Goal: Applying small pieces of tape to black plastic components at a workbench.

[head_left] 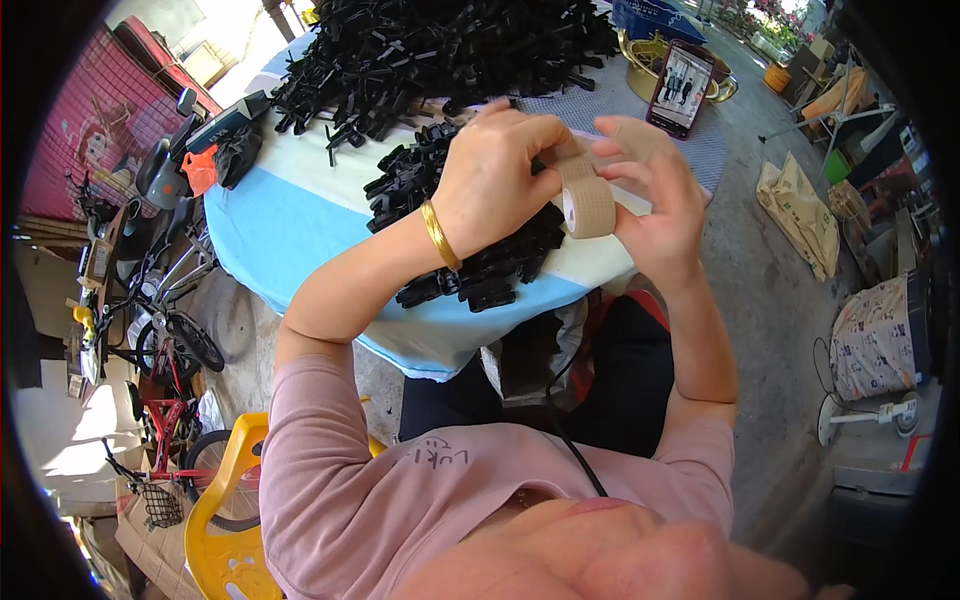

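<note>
A roll of tan, textured tape (592, 208) with a white core is between my two hands, above the table's near edge. My left hand (497, 172) has its fingers closed at the strip that comes off the roll. On the other side, my right hand (655, 200) curves about the roll, its thumb against the roll's side and its upper fingers raised and slightly blurred. Below and behind my left hand lies a smaller pile of black plastic pieces (480, 280), partly hidden by the hand and wrist.
A big heap of black pieces (420, 55) covers the far part of the cloth-covered table (275, 235). A phone (681, 88) leans against a gold-coloured pot (640, 72). At left are a black bag (237, 155), a yellow chair (225, 545) and bicycles; at right, a paper sack (800, 215) on the floor.
</note>
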